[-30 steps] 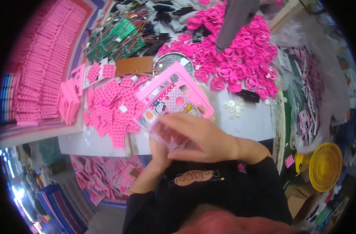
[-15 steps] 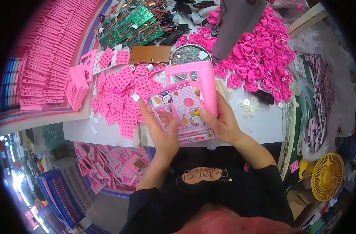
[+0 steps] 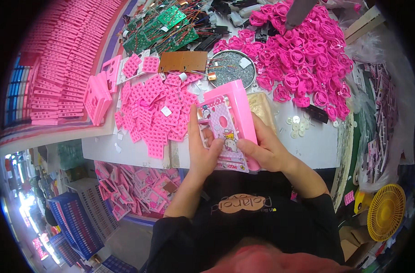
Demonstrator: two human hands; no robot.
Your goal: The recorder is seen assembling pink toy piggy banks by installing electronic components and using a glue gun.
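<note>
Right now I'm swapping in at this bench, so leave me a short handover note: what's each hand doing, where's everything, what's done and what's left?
Left hand: grips the left edge of the pink toy case, thumb on its printed sticker face.
Right hand: holds the case's right edge and lower corner.
The case is lifted over the white table edge.
Nearby: pink keypad pieces, metal bowl of screws, pink ring parts, green circuit boards.
Done: sticker face sits on the case.
Left: the loose parts stay unassembled.
</note>
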